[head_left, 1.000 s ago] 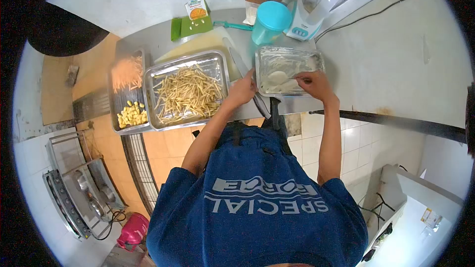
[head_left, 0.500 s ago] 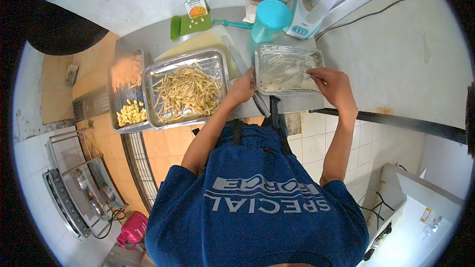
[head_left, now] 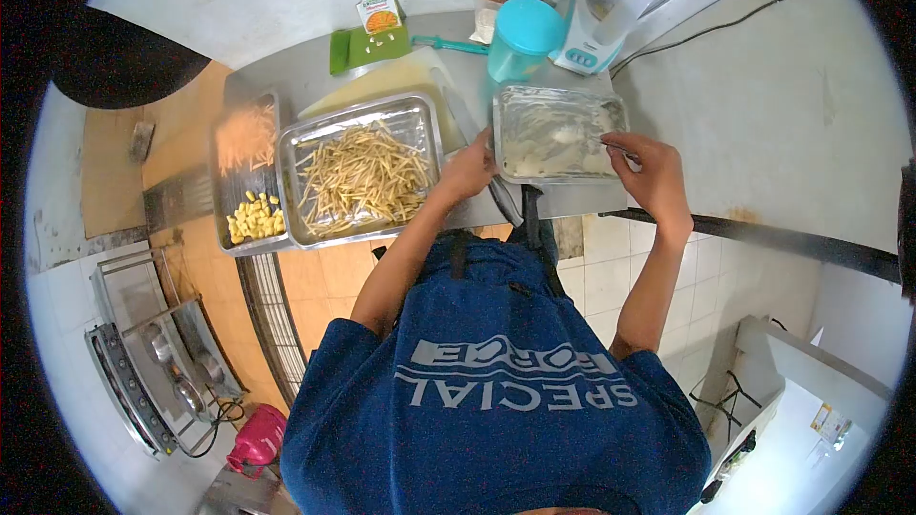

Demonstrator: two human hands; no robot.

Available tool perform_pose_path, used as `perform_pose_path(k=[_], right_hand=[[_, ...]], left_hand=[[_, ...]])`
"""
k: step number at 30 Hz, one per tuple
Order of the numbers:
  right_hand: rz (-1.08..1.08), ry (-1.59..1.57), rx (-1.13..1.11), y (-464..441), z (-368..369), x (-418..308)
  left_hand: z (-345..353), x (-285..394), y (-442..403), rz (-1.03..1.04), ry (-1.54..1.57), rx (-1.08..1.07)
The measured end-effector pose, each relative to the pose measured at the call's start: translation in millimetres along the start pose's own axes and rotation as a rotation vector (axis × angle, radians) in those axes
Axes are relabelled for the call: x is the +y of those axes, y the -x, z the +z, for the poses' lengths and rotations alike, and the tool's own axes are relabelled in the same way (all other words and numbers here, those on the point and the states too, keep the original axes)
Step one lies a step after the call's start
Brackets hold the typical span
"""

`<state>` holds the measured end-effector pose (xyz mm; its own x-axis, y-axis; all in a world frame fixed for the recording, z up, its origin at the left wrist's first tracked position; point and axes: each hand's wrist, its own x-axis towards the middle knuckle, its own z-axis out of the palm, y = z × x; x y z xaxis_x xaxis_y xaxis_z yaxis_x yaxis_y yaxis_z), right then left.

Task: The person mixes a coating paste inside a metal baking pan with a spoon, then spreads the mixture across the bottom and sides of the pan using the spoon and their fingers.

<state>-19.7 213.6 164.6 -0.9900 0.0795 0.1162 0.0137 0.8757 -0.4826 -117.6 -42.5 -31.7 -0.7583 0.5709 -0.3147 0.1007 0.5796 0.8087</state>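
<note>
A shallow metal tray (head_left: 558,177) with a pale floury layer smeared over its bottom sits on the right of the counter. My left hand (head_left: 467,170) grips this tray's left edge. Over its right side my right hand (head_left: 651,174) is closed, thumb and fingertips pinched together; whatever is between them is too small to make out. Just left of my left hand stands a larger metal tray (head_left: 434,124) heaped with thin cut yellowish sticks (head_left: 363,176). A knife (head_left: 465,119) lies on the pale cutting board (head_left: 386,79) behind, its blade partly seen.
A third tray (head_left: 250,250) at far left holds orange shreds (head_left: 245,138) and yellow chunks (head_left: 256,216). Along the back are a small carton (head_left: 380,14), a green packet (head_left: 367,51), a turquoise peeler-like tool (head_left: 448,43), a turquoise lidded container (head_left: 525,38) and a blender (head_left: 596,24).
My right hand has shifted slightly to the right over the tray's right edge, still pinched. The left hand keeps its place at the tray's left edge.
</note>
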Motion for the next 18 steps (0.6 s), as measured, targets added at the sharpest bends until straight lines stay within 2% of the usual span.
perform_pose_path(k=[3,11,18], right_hand=[[-0.046,0.007,0.028,0.4,-5.3,-4.3],[0.02,-0.21,0.041,1.7,1.7,-8.5],[0.109,-0.193,-0.001,8.3,25.1,8.7]], left_hand=[[-0.3,0.0,-0.3,-0.01,-0.004,0.006],[2.9,-4.8,-5.3,0.013,0.01,0.027],[1.3,-5.3,-4.3,0.013,0.055,0.009]])
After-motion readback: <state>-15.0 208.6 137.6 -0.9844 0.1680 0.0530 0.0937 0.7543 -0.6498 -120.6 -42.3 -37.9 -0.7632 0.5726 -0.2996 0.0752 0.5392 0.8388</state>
